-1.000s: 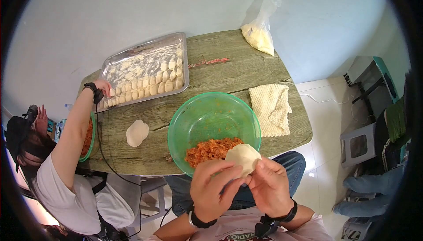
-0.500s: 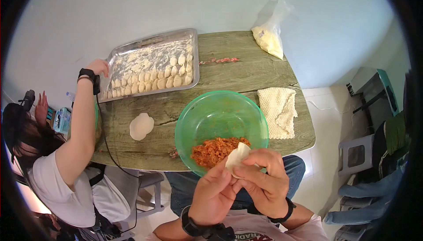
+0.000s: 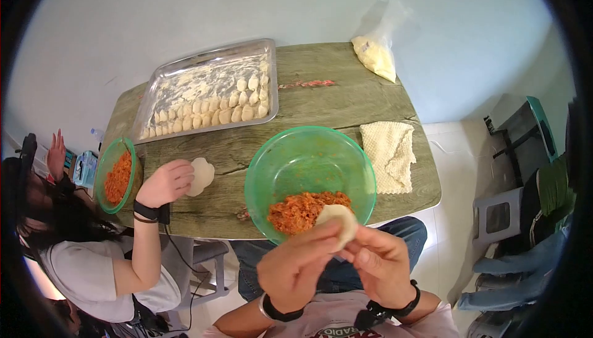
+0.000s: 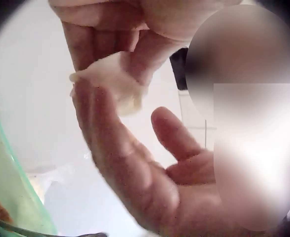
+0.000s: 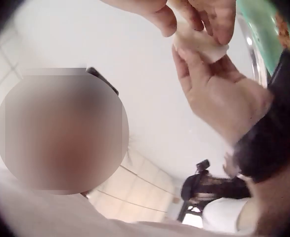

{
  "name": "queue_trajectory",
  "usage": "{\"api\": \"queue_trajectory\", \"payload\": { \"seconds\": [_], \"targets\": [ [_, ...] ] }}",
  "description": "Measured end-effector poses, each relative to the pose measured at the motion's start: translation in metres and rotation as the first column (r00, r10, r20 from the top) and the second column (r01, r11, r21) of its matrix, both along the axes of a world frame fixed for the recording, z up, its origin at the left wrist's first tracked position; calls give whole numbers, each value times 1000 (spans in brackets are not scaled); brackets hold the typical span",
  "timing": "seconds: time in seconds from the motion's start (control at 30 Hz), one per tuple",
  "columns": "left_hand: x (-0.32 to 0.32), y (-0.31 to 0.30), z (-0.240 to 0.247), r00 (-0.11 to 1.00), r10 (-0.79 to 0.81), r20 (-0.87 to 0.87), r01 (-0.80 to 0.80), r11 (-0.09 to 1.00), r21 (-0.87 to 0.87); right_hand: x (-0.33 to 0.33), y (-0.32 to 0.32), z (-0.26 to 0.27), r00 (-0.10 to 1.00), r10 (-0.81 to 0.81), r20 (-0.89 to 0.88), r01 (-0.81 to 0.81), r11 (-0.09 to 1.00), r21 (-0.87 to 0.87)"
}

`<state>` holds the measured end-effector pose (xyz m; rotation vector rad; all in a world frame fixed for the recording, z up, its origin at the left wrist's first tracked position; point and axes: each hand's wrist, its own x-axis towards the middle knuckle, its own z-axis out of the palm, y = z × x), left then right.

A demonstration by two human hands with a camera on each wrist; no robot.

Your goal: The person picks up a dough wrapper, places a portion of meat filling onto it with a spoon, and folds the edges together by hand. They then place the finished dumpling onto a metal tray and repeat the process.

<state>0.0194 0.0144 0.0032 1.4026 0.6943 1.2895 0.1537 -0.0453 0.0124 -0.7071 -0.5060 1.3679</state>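
Observation:
A pale, folded dumpling [image 3: 338, 224] is between the hands, over the near rim of a green bowl [image 3: 309, 135]. From the left, my left hand [image 3: 299, 270] holds it, fingers reaching across its side. My right hand [image 3: 384, 264] pinches its lower right edge. The right wrist view shows the dumpling [image 5: 204, 45] between fingers and thumb, its edge curved. Fingertips overlap part of the dumpling [image 4: 120, 81] in the left wrist view. Orange-red filling [image 3: 299, 211] lies in the bowl's near part.
A metal tray [image 3: 270, 66] of floured dumplings stands at the back left. Another person's hand [image 3: 165, 183] is at round wrappers [image 3: 202, 176], beside a second bowl [image 3: 134, 183] of filling. A cloth [image 3: 389, 156] lies to the right; a bag of flour [image 3: 375, 57] stands behind.
The wrapper in my hands looked like a flat disc, then was folded and turned between my fingers. The other person's hand moved from the tray to the round wrappers.

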Motion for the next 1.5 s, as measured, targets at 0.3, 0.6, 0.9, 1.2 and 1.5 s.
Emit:
{"api": "queue_trajectory", "payload": {
  "seconds": [0.3, 0.6, 0.9, 1.2, 1.5],
  "targets": [
    [11, 5, 1, 941, 6, -338, 138, 905, 402, 9, -3, -17, 980, -22, -199, 1, 995, -102],
    [12, 2, 2, 943, 19, -331, 74, 961, 267, 11, -1, -19, 990, -79, -115, 71, 995, -72],
    [11, 0, 6, 942, -16, -335, 83, 979, 186, 8, 3, -23, 951, -207, 229, 218, 976, -21],
    [9, -2, -1, 947, -19, -322, 59, 992, 114, 12, 0, -17, 922, -120, 368, 148, 988, -49],
    [1, -2, -7, 970, -55, -236, 35, 995, -90, 8, 4, -13, 949, -8, 315, 35, 996, -80]
  ]
}}
